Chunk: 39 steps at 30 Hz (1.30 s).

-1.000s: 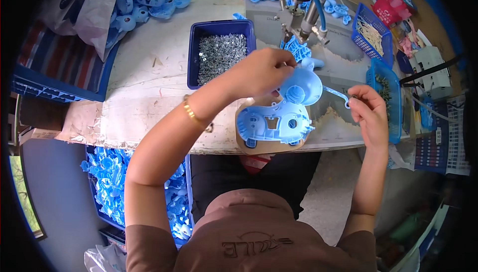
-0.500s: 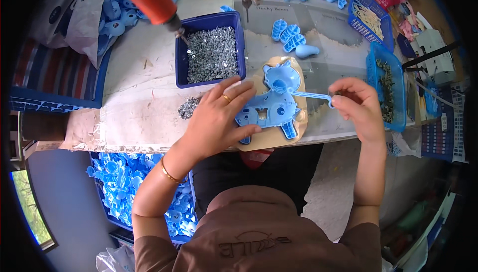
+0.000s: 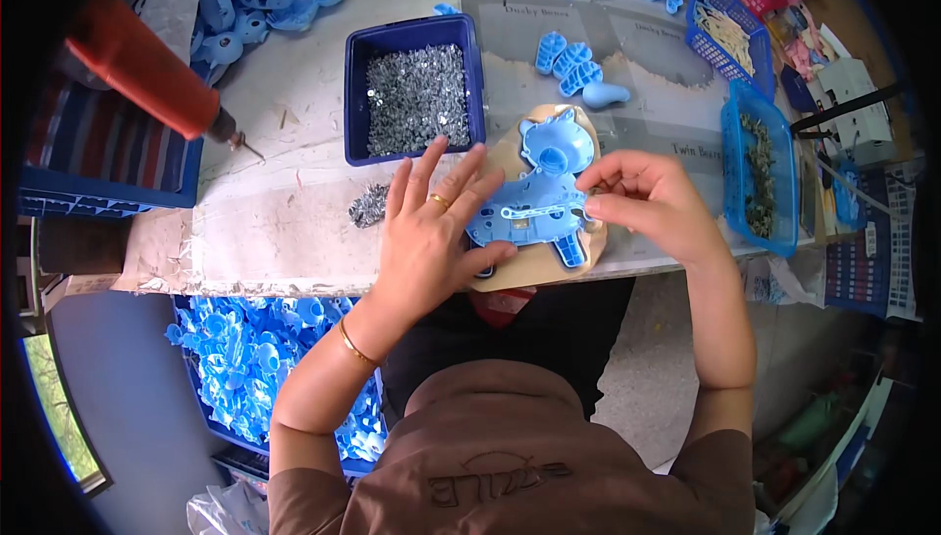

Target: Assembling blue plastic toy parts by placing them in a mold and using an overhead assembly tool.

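Note:
A light-blue animal-shaped plastic shell (image 3: 557, 148) lies hollow side up on a tan holding block (image 3: 512, 275) at the table's front edge. My left hand (image 3: 431, 221) rests with fingers spread at the shell's left side, its thumb by the lower edge. Across the shell's body lies a thin light-blue plastic strip (image 3: 537, 212). The thumb and fingers of my right hand (image 3: 642, 204) pinch around the strip's right end, partly hiding it.
An orange-red power screwdriver (image 3: 147, 70) hangs at the left. Behind my left hand stand a dark-blue bin (image 3: 348, 94) of screws and a small screw pile (image 3: 369, 206). Blue limb pieces (image 3: 570, 65) lie beyond the shell. A bright-blue tray (image 3: 730, 158) of metal parts stands right.
My right hand has moved left, bringing the strip from beyond the shell's right side to across its body. The hanging screwdriver has swung left, away from the screw bin.

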Motion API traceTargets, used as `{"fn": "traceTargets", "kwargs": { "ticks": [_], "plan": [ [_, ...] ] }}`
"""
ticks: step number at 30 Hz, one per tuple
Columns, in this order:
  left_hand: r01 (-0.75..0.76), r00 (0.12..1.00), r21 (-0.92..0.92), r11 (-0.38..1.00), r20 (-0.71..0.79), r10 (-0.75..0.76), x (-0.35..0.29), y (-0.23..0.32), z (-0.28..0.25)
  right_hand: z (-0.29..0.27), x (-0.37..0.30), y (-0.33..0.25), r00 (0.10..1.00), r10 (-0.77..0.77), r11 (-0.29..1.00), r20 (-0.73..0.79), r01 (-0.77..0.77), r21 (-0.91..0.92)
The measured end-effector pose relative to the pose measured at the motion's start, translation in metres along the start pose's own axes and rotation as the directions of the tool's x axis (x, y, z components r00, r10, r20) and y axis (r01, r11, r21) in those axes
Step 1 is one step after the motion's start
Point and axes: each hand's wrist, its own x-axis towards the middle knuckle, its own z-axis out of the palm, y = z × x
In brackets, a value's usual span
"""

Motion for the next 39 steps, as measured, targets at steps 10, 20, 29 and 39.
{"fn": "traceTargets", "kwargs": {
  "ticks": [10, 20, 29, 39],
  "plan": [
    [-0.008, 1.000, 0.019, 1.000, 0.016, 0.008, 0.001, 0.005, 0.004, 0.001, 0.010, 0.005, 1.000, 0.014, 0.999, 0.027, -0.013, -0.039],
    [-0.007, 1.000, -0.022, 1.000, -0.010, 0.007, -0.002, 0.002, 0.006, -0.001, 0.007, 0.004, 1.000, 0.004, 0.996, 0.014, -0.002, -0.085],
    [-0.012, 0.999, -0.071, 0.997, -0.049, 0.008, 0.001, 0.004, 0.008, -0.001, 0.010, 0.007, 0.999, 0.024, 0.996, 0.033, -0.021, -0.089],
    [0.050, 0.998, -0.017, 0.999, -0.036, -0.051, 0.003, 0.009, 0.004, 0.001, 0.014, 0.008, 0.999, 0.018, 0.994, 0.039, -0.014, -0.110]
  ]
}}
